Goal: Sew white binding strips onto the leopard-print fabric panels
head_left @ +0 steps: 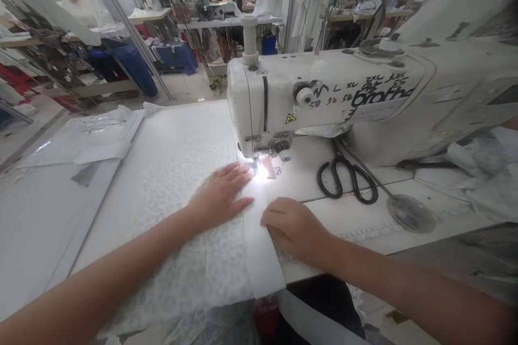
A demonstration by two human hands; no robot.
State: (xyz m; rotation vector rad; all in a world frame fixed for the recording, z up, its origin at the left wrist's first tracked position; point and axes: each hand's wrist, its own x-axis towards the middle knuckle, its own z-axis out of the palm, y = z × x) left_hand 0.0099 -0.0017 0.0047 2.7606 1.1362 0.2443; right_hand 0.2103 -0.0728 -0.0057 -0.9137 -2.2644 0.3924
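A pale patterned fabric point(182, 259) lies over the table, with a plain white strip point(263, 261) along its right edge. The strip runs up to the lit needle area of a white sewing machine point(246, 108). My left hand point(220, 194) rests flat on the fabric, fingers stretched toward the presser foot and thumb apart. Just right of the strip, my right hand point(297, 229) has its fingers pinched together on the strip's edge. The needle itself is lost in the glare of the lamp.
Black-handled scissors point(347, 178) lie under the machine arm, beside a knee-lifter-like metal rod with a round pad point(410, 213). Crumpled white cloth point(485, 172) sits at the right. Plastic-wrapped material point(89, 132) lies at the left. Another person works at a machine in the background.
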